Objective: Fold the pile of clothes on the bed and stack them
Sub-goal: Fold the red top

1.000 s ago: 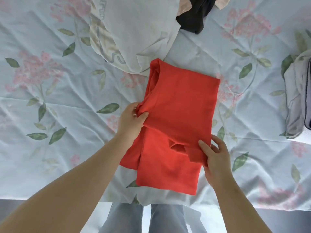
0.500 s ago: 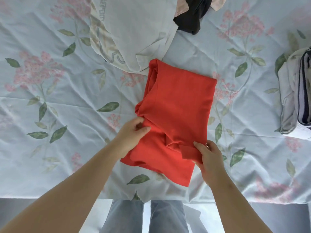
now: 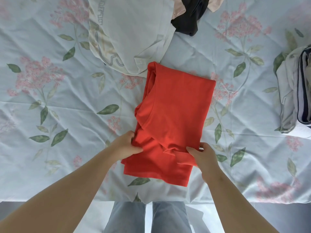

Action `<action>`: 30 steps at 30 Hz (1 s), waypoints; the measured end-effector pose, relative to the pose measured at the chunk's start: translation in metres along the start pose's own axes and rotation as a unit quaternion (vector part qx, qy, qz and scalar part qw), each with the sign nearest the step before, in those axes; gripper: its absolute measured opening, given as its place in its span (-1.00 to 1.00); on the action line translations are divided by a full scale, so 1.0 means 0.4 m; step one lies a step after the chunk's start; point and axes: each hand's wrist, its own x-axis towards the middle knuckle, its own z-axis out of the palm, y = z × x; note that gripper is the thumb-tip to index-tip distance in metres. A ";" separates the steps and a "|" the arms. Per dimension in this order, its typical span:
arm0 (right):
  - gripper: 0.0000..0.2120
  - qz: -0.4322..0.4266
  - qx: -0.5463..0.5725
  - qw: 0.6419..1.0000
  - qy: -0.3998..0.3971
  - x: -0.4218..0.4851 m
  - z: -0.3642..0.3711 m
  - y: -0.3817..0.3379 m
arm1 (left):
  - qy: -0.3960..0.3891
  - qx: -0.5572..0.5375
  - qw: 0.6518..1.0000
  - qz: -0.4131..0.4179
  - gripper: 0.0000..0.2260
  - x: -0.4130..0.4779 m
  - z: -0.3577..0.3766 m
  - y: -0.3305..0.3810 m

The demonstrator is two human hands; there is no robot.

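Here, I saw left hand pinching the red garment at its left side, right hand pinching its right fold (by the front edge of the bed).

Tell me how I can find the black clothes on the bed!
Look at the flowery bedsheet and go to its far edge, past the folded red garment in the middle. There a big white shirt lies crumpled, and right of it sits the black garment. It is the only dark piece there, with a pale pink cloth beside it.
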 end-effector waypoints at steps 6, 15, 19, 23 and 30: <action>-0.56 -0.008 0.069 0.997 0.017 0.042 0.005 -0.069 | -0.038 -0.367 0.929 0.000 -0.55 0.048 -0.068 0.111; -0.48 -0.016 0.153 0.987 0.034 0.142 -0.014 -0.210 | 0.075 -0.207 0.973 0.063 -0.62 0.166 -0.138 0.258; -0.48 -0.017 0.156 0.986 0.053 0.178 -0.017 -0.239 | 0.085 -0.248 0.959 0.106 -0.70 0.210 -0.152 0.326; -0.66 -0.067 0.127 0.985 0.093 0.200 -0.022 -0.260 | 0.170 -0.250 0.935 0.187 -0.79 0.221 -0.154 0.363; -0.43 -0.094 0.100 0.981 0.134 0.248 -0.024 -0.316 | 0.248 -0.153 0.952 0.094 -0.33 0.251 -0.171 0.346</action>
